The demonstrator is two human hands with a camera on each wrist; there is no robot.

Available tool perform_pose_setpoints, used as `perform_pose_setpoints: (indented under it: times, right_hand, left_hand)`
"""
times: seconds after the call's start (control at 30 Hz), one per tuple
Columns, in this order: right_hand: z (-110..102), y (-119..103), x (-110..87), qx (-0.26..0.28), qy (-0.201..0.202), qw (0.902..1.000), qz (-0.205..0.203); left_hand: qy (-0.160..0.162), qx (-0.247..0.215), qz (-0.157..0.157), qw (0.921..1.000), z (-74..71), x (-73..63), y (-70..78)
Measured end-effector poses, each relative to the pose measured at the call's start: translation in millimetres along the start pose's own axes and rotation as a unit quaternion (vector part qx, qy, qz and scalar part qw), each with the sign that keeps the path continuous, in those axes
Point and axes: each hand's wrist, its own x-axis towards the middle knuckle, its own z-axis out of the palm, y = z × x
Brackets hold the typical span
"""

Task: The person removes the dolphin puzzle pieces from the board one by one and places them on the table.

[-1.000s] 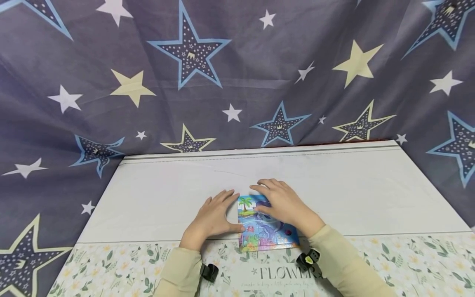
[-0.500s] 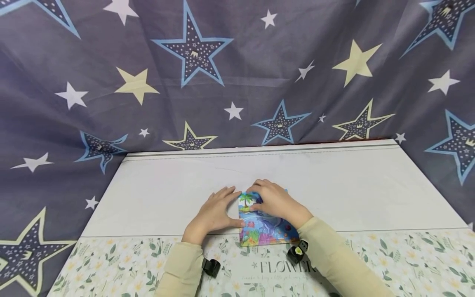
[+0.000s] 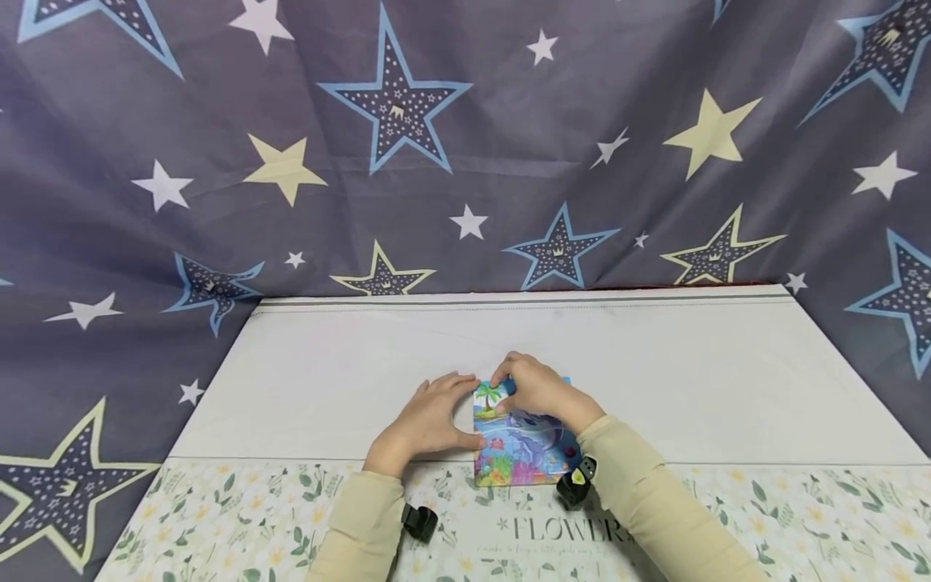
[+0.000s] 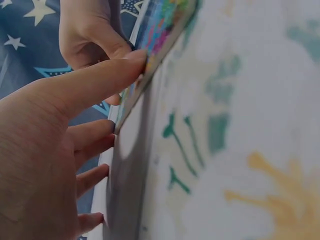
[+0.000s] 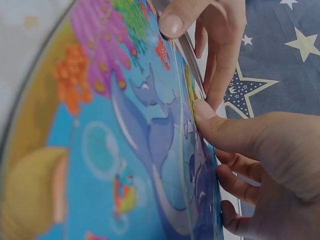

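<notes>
Your left hand (image 3: 431, 420) is spread wide — thumb (image 4: 131, 62) on the near part of the puzzle picture's left edge, index fingertip up by its top-left corner. The puzzle picture (image 3: 512, 457) lies in front of you, its upper part on the white strip (image 3: 676, 380) of the table, its lower edge over the floral strip (image 3: 284, 517). Over its upper half, your right hand (image 3: 544, 390) is bent, thumb tip down beside the palm tree (image 3: 489, 394). Whether it pinches a loose piece or only presses the surface, I cannot tell.

Now the danger: push sideways with that right thumb and the whole puzzle picture could skid, since your left hand seems to brace just the one side. Press down too unevenly and a seam near the dolphin (image 5: 165, 150) might pop up. And mind your right wrist camera (image 3: 575, 483) — it sits right over the lower-right corner from the head view, so a dropped wrist could knock it. Your right hand also hides the spot beneath it, so a crooked fit there would be easy to miss.
</notes>
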Motion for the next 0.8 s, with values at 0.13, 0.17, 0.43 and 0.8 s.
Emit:
perform_pose_setpoints:
  times: [0.13,0.17,0.43,0.8]
  right_hand:
    - [0.5,1.5,1.1,0.005,-0.004,1.0000,0.005]
    - [0.4,1.2,0.9,0.005,-0.005,1.0000,0.006]
    - [-1.5,-2.5,-4.0,-0.022,-0.010,0.9997,0.006]
    - [3.5,-5.3,-3.9,-0.027,0.004,0.9996,-0.003]
  left_hand:
    - [-0.012,0.003,-0.009,0.9999,-2.2,1.1,3.7]
    - [-0.012,0.006,-0.011,0.9998,-2.4,1.3,4.3]
    - [-0.015,-0.005,-0.014,0.9998,-2.0,0.2,7.4]
    - [0.002,0.000,-0.029,0.9996,2.3,-2.6,10.0]
